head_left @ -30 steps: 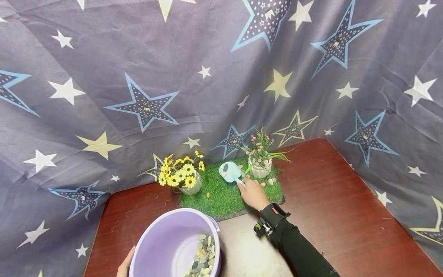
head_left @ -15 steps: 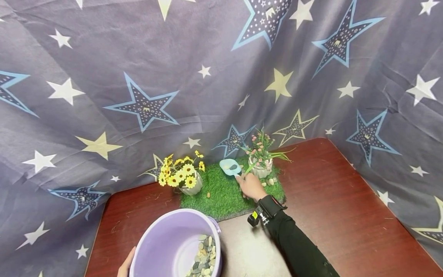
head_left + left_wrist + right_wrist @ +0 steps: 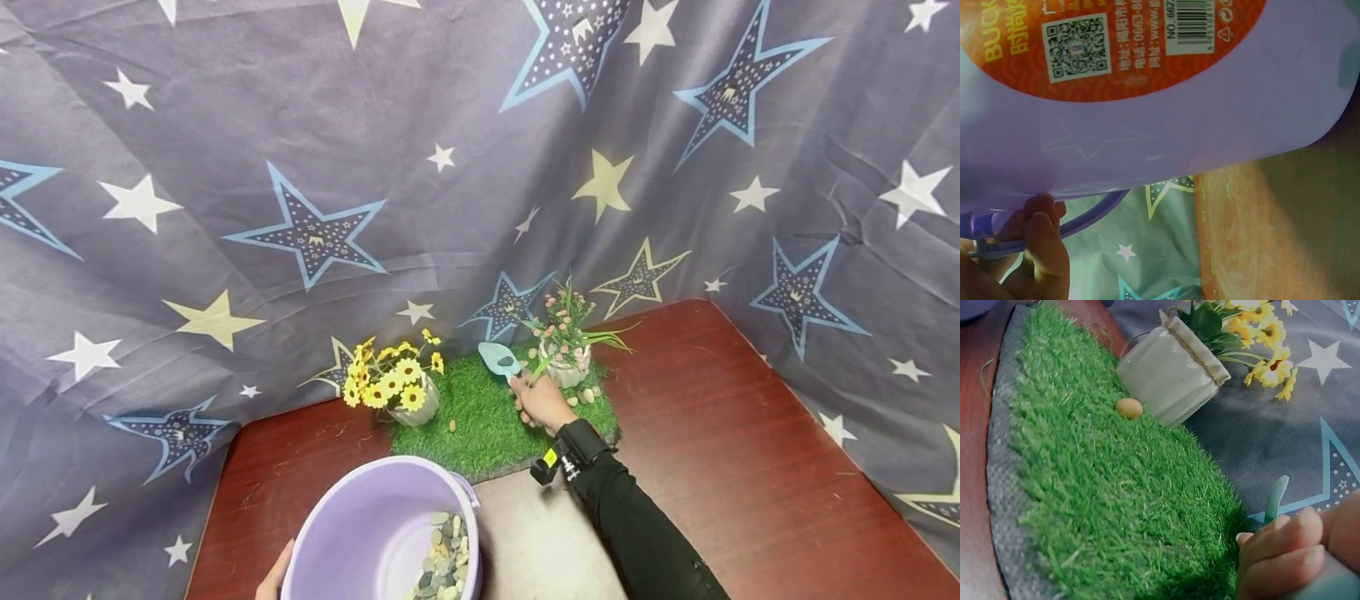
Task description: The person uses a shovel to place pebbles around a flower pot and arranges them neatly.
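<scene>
My right hand (image 3: 544, 403) grips the handle of a light blue toy shovel (image 3: 491, 355). A dark pebble (image 3: 506, 362) shows in its tilted blade, above the green turf mat (image 3: 480, 433). In the right wrist view, curled fingers (image 3: 1282, 540) hide most of the shovel. My left hand (image 3: 274, 573) holds the purple bucket (image 3: 382, 479) at its left side, mostly out of the head view. The left wrist view has fingers (image 3: 1046, 244) at its rim near the carrying handle (image 3: 1094, 215). Many grey and tan pebbles (image 3: 442, 554) lie along the bucket's right inside.
A pot of yellow flowers (image 3: 386, 375) stands at the mat's left, and a white pot with pink flowers (image 3: 566, 358) at its right. Pale pebbles (image 3: 583, 394) sit by the right pot. One tan pebble (image 3: 452, 425) lies on the turf. A starry cloth (image 3: 480, 208) hangs behind.
The shovel's blade has turned in my right hand and looks narrower. The dark pebble has shifted toward the handle; the light one beside it no longer shows. My left hand and the bucket hardly moved.
</scene>
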`<state>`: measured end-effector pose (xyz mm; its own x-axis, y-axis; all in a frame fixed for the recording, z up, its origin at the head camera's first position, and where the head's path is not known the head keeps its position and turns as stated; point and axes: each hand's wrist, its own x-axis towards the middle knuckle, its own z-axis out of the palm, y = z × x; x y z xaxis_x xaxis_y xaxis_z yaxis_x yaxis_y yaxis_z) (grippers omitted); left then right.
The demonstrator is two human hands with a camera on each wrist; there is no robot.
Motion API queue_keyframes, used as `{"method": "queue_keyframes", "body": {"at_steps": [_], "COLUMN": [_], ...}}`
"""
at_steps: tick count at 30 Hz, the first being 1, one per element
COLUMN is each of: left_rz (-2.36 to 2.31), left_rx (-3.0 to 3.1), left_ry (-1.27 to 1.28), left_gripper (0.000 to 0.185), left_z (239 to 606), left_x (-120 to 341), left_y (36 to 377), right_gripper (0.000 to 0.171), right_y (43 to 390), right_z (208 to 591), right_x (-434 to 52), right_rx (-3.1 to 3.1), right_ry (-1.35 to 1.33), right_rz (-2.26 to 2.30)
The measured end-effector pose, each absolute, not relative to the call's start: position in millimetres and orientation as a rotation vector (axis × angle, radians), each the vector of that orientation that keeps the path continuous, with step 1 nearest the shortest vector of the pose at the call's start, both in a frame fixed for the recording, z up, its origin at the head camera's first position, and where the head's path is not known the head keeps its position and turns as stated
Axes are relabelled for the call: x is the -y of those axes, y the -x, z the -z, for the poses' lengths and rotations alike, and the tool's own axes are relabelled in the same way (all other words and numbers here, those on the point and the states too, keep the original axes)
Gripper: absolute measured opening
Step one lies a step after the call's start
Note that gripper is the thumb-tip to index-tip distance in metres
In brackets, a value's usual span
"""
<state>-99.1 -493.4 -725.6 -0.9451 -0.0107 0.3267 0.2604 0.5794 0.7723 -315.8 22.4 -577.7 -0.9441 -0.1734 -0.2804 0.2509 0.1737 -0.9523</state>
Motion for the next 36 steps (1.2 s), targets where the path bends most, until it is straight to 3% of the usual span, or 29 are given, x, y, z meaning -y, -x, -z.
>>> {"method": "queue_keyframes", "body": {"at_steps": [10, 28, 32, 36], "left_rz": [1.440, 1.179, 1.199, 1.314], "left_rx": [2.497, 2.627, 2.623, 2.619], "left_ry": [0.150, 0.092, 0.119, 0.262], "left_gripper": [0.115, 0.124, 0.125, 0.116], "left_z": [720.3, 718.3, 720.6, 724.5], "left_x": [488.3, 494.2, 496.4, 503.2], "left_y": [98.6, 96.4, 96.0, 95.2], "right_gripper": [0.044, 0.052, 0.059, 0.055], "right_y": [320.1, 327.7, 327.3, 325.8], "right_z": [584.8, 587.0, 584.9, 584.1], "right_x": [-20.7, -24.9, -24.4, -23.5], "right_rx": [-1.840, -1.314, -1.236, -1.178], "right_ry": [-0.095, -0.092, -0.096, -0.131], "right_rz": [2.059, 2.312, 2.334, 2.362]}}
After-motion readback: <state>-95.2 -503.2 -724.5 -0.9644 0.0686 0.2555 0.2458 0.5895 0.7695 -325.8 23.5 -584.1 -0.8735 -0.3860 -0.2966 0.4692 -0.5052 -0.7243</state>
